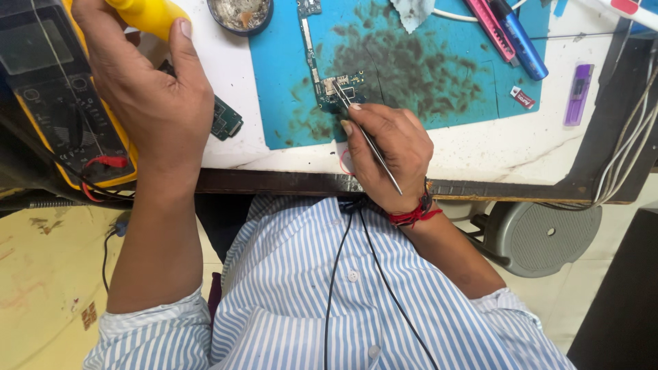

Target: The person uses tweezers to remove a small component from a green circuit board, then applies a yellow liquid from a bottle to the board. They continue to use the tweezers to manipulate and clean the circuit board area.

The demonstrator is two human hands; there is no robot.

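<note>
Right hand (394, 154) pinches thin metal tweezers (367, 140), tips on the small, fragile circuit board (339, 89) lying on the blue mat (445, 62), while left hand (147, 85) grips a yellow tool (147, 15).

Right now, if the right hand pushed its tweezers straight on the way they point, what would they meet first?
The right hand aims the tweezers up-left; their tips already seem to rest on the circuit board on the blue mat, though contact is unclear.

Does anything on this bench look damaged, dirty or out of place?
Yes. The blue work mat is covered in dark scorch-like stains around the circuit board, and a second small board hangs partly off the mat's left edge onto the white tabletop.
</note>
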